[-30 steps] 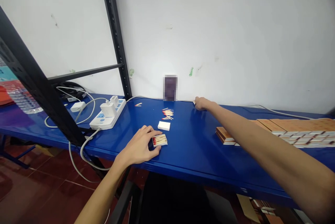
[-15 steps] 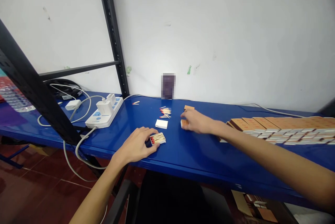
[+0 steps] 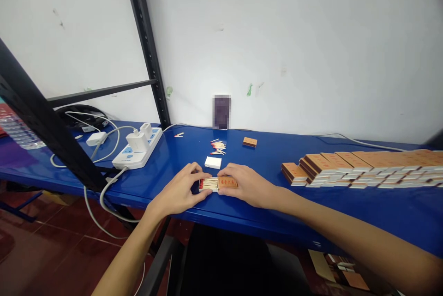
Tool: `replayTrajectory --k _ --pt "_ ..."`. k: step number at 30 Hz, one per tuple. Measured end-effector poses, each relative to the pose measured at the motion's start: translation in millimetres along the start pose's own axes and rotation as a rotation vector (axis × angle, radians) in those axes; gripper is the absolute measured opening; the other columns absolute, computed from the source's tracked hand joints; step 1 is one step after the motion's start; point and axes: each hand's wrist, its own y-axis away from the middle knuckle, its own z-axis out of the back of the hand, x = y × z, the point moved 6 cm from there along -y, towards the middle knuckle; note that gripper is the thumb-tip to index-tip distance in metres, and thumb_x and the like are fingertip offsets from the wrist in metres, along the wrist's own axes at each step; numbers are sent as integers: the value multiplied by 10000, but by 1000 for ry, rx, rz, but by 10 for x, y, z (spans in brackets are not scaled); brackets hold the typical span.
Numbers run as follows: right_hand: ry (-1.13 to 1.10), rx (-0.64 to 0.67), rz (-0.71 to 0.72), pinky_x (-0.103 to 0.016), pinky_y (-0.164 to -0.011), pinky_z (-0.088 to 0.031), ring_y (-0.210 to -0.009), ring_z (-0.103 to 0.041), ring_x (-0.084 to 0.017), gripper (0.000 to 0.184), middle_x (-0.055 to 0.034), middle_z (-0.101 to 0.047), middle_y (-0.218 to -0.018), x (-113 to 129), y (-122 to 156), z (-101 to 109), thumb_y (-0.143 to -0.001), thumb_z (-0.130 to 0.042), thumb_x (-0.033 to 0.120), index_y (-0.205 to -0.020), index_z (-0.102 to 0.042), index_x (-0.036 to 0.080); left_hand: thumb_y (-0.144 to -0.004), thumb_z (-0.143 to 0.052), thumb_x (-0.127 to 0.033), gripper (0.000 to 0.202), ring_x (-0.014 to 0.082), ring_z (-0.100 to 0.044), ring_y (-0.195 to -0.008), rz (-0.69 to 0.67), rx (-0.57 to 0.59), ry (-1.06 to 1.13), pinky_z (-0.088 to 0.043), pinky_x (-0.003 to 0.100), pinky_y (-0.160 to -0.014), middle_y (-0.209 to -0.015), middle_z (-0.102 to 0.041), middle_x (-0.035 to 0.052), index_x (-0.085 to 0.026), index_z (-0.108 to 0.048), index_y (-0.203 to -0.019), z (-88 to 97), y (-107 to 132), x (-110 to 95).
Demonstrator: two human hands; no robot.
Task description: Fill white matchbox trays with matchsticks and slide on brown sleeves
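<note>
My left hand (image 3: 180,190) grips the left end of a small tray of red-tipped matches (image 3: 208,184) near the front edge of the blue shelf (image 3: 263,203). My right hand (image 3: 247,184) holds an orange matchbox sleeve (image 3: 227,182) against the tray's right end, partly over it. Just behind lie a white inner tray (image 3: 213,162), a loose heap of matches (image 3: 218,148) and a single orange matchbox (image 3: 249,142).
Rows of stacked orange matchboxes (image 3: 360,169) fill the right of the shelf. A white power strip (image 3: 137,148) with chargers and cables sits at the left behind a black rack post (image 3: 147,46). A white cable (image 3: 360,142) runs along the wall. A plastic bottle (image 3: 15,129) stands far left.
My right hand came back from the wall, picked up an orange sleeve on the way and brought it to the match tray. An orange matchbox now lies near the wall. My left hand stayed.
</note>
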Motion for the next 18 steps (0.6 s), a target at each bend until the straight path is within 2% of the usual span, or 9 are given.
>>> replayTrajectory --k 5,8,13,18 --pt "-69 0 3 -354 -850 -448 -987 -580 -227 309 -68 -633 -1059 -10 35 19 -819 -659 403 -1053 -634 203 -937 -522 -384 364 204 -576 -956 -16 2 93 -473 342 -870 -1092 -573 61 -227 -607 -1254 5 -2 -21" --pt "-89 -7 11 -354 -851 -445 -983 -577 -226 283 -61 -633 -1039 -6 43 42 -802 -671 387 -1019 -642 207 -953 -504 -370 365 195 -579 -943 -39 13 103 -469 336 -869 -1081 -576 55 -251 -588 -1288 5 -1 -42" --pt "-97 -18 -13 -341 -802 -449 -944 -587 -228 316 -60 -639 -1005 -27 31 59 -770 -695 430 -994 -652 210 -987 -438 -372 359 177 -578 -906 -60 34 58 -463 321 -851 -1014 -563 41 -302 -581 -1309 15 5 -77" --pt "-98 -23 -39 -324 -765 -444 -909 -584 -217 345 -57 -640 -978 -36 17 58 -771 -693 463 -990 -656 198 -986 -439 -367 348 180 -579 -917 -74 22 36 -467 319 -853 -1022 -562 44 -292 -608 -1281 19 6 -86"
